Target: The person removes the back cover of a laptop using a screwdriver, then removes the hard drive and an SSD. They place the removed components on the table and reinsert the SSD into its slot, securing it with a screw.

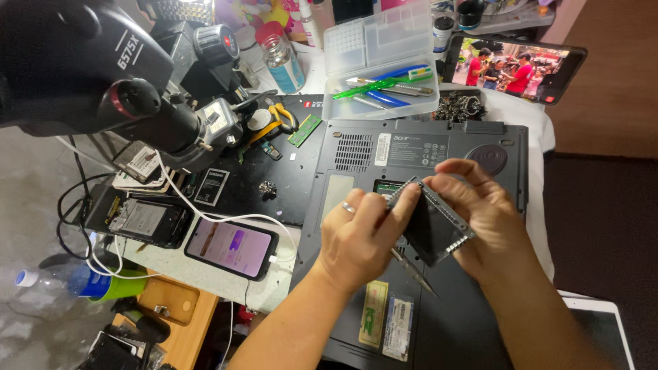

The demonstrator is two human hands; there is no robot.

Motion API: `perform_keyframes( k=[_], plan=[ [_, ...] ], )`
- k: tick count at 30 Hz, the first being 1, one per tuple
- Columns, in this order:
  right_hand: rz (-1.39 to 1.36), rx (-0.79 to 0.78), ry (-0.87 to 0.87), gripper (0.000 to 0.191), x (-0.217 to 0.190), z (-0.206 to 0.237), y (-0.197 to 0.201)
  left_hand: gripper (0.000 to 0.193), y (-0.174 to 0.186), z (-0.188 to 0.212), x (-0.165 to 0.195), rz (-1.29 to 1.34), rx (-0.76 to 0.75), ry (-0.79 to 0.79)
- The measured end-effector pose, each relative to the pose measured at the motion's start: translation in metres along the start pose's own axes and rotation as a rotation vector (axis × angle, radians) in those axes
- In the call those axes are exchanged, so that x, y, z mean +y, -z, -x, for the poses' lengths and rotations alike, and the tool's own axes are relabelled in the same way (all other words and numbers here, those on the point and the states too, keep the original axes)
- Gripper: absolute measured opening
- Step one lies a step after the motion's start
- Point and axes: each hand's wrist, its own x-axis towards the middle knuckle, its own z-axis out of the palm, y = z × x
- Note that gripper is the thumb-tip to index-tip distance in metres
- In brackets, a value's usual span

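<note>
A grey laptop (pixel 439 147) lies upside down on the bench, its underside facing me. Both hands hold a dark rectangular cover panel (pixel 432 229) lifted above the laptop's base and tilted. My left hand (pixel 360 233), with a ring on one finger, grips the panel's left edge and also holds thin metal tweezers (pixel 413 272) that point down to the right. My right hand (pixel 480 219) grips the panel's top and right side. An open compartment (pixel 386 188) with a green board shows just behind the left hand.
A microscope (pixel 103 75) stands at the left. A phone with a lit screen (pixel 231 247) on a white cable, an opened phone (pixel 140 220), a clear parts box with pens (pixel 380 65), a bottle (pixel 281 58) and a tablet playing video (pixel 514 68) surround the laptop.
</note>
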Motion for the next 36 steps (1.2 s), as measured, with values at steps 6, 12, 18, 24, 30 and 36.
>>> perform_keyframes(
  k=[6,12,18,24,30,36],
  plan=[
    [0.230,0.096,-0.041,0.024,-0.009,0.003,-0.007,0.051,-0.005,0.001,-0.005,0.020,0.021,0.034],
    [0.486,0.136,0.258,0.028,-0.019,-0.002,-0.001,0.023,-0.019,0.007,-0.018,0.317,0.185,0.466],
    [0.502,0.177,0.287,0.030,-0.029,-0.006,0.009,0.029,-0.028,0.020,-0.056,0.640,0.028,0.951],
    [0.507,0.188,0.260,0.030,-0.034,-0.005,0.006,0.041,-0.038,0.032,-0.063,0.747,0.103,0.956],
    [0.396,0.154,0.147,0.026,-0.027,0.000,-0.008,0.022,-0.041,0.031,-0.046,1.122,-0.153,0.845],
    [0.826,0.194,0.195,0.022,-0.008,0.007,-0.026,0.020,-0.046,0.027,-0.014,1.275,-0.203,0.811]
  ],
)
